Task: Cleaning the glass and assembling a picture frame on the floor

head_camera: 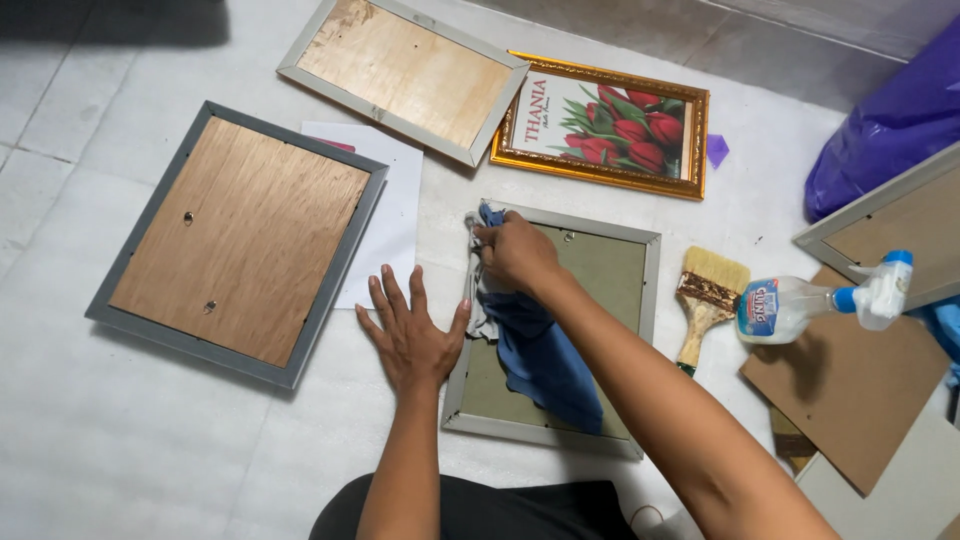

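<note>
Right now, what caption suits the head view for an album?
Right hand presses blue cloth on silver picture frame; left hand rests flat beside.

Five picture frames — four grey [238,240] [402,75] [640,300] [885,230], one gold [600,125]; one blue cloth [540,355]; one paintbrush [705,300]; one spray bottle [815,300]; one white sheet [390,215]; one brown backing board [850,390]; one purple bag [890,130].
</note>
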